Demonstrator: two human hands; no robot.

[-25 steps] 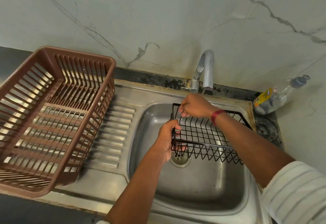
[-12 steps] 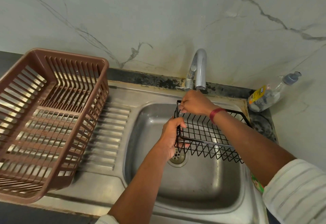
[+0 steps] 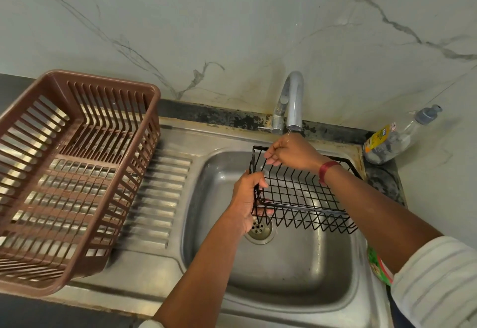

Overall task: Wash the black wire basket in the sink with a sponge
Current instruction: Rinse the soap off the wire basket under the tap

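Curling round its left end, the fingers of the left hand and right hand hold the black wire basket, which stretches rightward from them.

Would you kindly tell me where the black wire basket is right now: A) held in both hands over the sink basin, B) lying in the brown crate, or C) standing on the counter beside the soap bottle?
A: the left hand grips the black wire basket at its left end and the right hand holds its far rim, above the sink basin.
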